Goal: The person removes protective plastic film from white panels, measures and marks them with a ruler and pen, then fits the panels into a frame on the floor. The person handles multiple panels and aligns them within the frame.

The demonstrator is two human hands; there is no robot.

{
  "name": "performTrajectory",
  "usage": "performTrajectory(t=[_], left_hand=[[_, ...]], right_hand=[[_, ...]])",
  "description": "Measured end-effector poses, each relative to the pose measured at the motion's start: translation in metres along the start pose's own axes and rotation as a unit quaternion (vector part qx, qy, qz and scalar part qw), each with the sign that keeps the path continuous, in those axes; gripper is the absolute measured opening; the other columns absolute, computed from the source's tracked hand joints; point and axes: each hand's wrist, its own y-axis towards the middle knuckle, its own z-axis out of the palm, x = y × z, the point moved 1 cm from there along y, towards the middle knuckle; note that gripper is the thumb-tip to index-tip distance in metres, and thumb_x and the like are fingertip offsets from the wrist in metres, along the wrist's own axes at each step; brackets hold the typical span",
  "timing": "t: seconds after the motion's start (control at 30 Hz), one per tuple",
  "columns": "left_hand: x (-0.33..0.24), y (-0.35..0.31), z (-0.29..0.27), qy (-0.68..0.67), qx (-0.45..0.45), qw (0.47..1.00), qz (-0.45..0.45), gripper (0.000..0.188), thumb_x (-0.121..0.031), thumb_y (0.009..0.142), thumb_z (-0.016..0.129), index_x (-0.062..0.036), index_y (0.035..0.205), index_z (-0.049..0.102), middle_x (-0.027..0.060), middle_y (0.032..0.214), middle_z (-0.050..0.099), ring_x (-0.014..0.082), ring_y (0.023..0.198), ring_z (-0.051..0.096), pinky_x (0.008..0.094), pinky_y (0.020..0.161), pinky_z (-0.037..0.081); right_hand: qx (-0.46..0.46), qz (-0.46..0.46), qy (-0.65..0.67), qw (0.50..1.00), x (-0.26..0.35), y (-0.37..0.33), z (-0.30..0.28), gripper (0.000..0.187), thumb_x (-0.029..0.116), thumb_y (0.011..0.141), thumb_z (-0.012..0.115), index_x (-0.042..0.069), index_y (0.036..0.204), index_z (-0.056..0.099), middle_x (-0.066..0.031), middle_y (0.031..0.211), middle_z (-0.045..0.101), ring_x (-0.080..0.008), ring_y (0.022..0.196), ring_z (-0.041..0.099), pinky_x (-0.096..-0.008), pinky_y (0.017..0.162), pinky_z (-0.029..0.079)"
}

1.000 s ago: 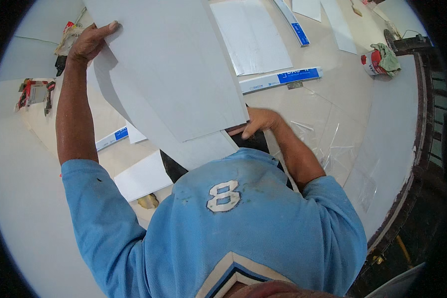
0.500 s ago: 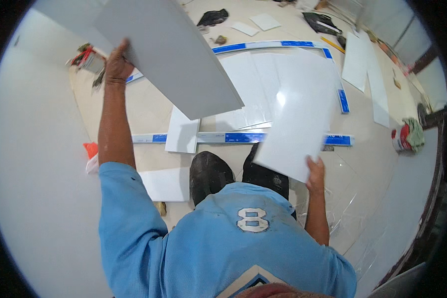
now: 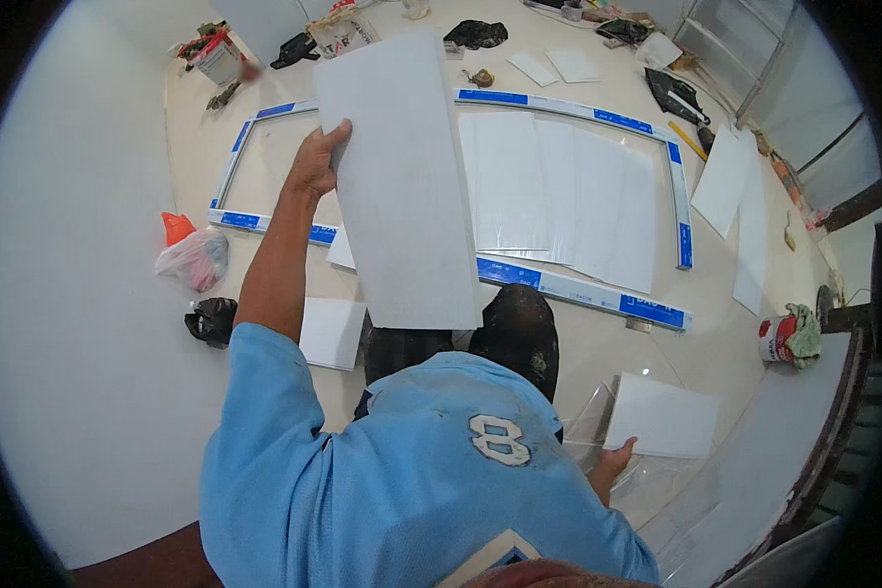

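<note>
My left hand grips the left edge of a long white panel, which stands steeply tilted in front of my knees. The thumb lies on the panel's near face, and the other fingers are hidden behind it. Down at my right side, my right hand holds the corner of a second white panel, low over the floor beside clear plastic film. Ahead of me lies a metal frame with blue film strips. Several overlapping white sheets lie inside its right part.
White offcuts lie by my left knee. Along the left wall are a plastic bag and a black bag. A red-and-white bucket with a green cloth stands at right. Long white strips, a tape measure and a ladder are farther off.
The left panel has swung down and right, now nearly upright before my knees. My right hand has carried its panel from over the frame down to my right side.
</note>
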Motion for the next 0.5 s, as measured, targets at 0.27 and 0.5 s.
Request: performTrajectory(t=[0.27,0.5], left_hand=[[0.082,-0.018,0.032,-0.070,0.055,0.996,-0.003,0.067,-0.034,0.099,0.075,0.0076,0.144,0.048,0.0227,0.129,0.066,0.0326,0.114,0.069,0.0470,0.099,0.058],[-0.011,-0.080,0.059,0.102,0.052,0.993,-0.001,0.071,-0.033,0.095,0.080,0.0088,0.144,0.050,0.0257,0.128,0.067,0.0334,0.113,0.070,0.0482,0.097,0.059]], right_hand=[[0.028,-0.095,-0.804,0.586,0.169,0.081,-0.065,0.059,0.054,0.097,0.073,-0.003,0.113,0.073,-0.0197,0.102,0.076,-0.0433,0.090,0.075,-0.0512,0.081,0.061],[0.589,-0.361,-0.264,0.673,0.123,-0.352,0.421,0.037,0.025,0.106,0.062,-0.003,0.131,0.066,-0.0157,0.118,0.073,-0.0238,0.105,0.072,-0.0362,0.091,0.059]])
